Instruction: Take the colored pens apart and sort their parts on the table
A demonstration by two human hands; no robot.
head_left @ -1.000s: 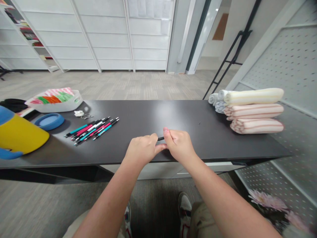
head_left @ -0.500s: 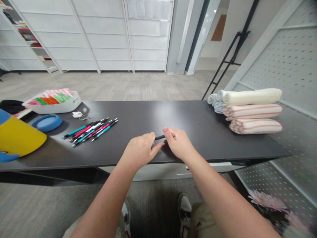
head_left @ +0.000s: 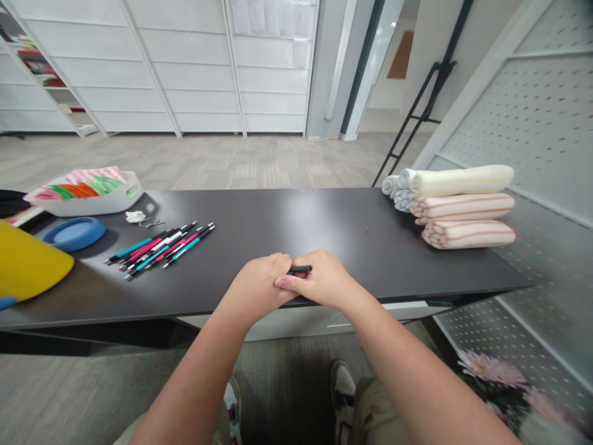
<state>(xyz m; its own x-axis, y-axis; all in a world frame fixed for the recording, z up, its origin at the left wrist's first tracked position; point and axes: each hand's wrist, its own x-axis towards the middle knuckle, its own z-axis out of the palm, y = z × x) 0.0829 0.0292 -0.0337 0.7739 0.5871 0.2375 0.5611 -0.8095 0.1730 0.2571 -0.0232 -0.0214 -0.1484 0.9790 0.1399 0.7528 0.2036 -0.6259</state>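
Head view showed the left hand (head_left: 260, 282) and right hand (head_left: 324, 279) together above the front of the counter (head_left: 273, 219). The left was closed around a black stick (head_left: 303, 269), which stuck out between them; if the right gripped it too, I could not tell. Pens (head_left: 155, 253) lay leftward.

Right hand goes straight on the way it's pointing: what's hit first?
The left hand; the right hand's thumb overlaps it and seems to touch, though depth is unclear.
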